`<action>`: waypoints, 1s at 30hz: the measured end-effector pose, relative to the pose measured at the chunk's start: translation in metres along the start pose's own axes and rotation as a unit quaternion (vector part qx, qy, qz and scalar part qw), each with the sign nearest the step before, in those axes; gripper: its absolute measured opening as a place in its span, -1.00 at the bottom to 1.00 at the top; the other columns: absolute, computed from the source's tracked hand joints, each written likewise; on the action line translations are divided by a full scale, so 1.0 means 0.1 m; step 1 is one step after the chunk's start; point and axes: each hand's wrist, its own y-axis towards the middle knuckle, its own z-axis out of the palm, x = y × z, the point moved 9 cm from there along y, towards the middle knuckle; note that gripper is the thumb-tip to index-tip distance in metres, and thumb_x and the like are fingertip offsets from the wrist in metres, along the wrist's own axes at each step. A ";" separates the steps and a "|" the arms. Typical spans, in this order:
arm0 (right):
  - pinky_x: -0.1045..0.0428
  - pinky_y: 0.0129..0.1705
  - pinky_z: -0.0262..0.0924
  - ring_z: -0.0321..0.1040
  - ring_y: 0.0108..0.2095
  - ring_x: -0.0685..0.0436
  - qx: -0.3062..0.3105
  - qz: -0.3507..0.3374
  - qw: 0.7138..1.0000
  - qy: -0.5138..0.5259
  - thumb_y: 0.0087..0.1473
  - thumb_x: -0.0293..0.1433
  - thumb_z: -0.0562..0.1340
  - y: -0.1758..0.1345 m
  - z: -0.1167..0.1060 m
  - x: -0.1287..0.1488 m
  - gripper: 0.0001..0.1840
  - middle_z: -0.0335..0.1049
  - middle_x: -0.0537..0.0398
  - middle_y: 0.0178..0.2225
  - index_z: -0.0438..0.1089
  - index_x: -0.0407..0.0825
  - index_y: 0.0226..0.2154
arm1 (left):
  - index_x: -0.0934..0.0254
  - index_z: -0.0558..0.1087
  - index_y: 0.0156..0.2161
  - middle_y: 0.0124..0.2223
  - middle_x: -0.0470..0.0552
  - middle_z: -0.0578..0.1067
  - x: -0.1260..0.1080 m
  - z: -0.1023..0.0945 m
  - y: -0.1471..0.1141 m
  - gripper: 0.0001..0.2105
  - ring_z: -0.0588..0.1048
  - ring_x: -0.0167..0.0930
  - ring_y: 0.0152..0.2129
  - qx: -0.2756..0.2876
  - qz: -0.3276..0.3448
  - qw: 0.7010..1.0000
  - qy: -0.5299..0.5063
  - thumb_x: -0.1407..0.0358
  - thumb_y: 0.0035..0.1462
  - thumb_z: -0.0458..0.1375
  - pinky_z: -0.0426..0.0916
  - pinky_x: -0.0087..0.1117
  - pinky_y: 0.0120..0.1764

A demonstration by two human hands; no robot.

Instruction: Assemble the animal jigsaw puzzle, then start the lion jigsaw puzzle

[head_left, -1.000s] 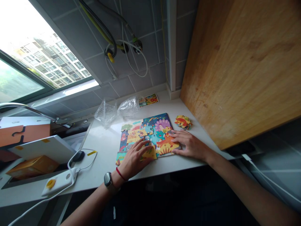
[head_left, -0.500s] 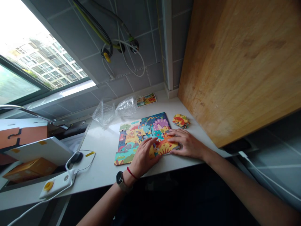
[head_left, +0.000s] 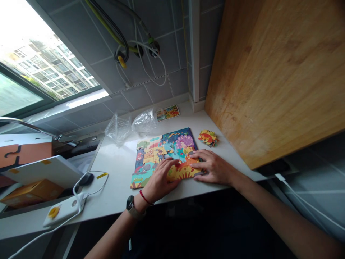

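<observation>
A colourful jigsaw puzzle [head_left: 185, 141], mostly joined, lies flat on the white counter, its picture showing a purple peacock and other animals. Across its lower front part rests my left hand [head_left: 161, 180], fingers stretched out and holding nothing that I can see. My right hand [head_left: 212, 167] lies at the puzzle's right edge, fingertips spread on the orange pieces there. What is under both palms is hidden. Just beyond my right hand sits a small pile of loose puzzle pieces [head_left: 208, 138], a red and yellow one on top.
Crumpled clear plastic wrap [head_left: 144, 121] and a small picture card [head_left: 168, 113] lie along the back wall. A wooden board [head_left: 277, 79] rises on the right. To the left are a white power strip [head_left: 64, 211] with a cable, a faucet [head_left: 29, 125] and boxes.
My left hand has shifted slightly left and toward me, uncovering more of the puzzle's lower yellow part. My right hand has moved slightly, still at the right edge.
</observation>
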 end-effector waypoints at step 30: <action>-0.28 0.12 0.39 0.42 0.10 -0.36 -0.023 -0.005 1.000 0.016 0.03 -0.25 0.50 -0.03 -0.01 -0.05 -0.70 0.51 -0.14 0.06 0.62 0.05 -0.15 | 0.10 0.59 0.08 0.13 -0.01 0.60 0.03 0.06 0.01 -0.70 0.41 -0.08 0.24 0.017 0.046 0.996 0.078 0.19 0.26 0.31 0.45 0.12 0.17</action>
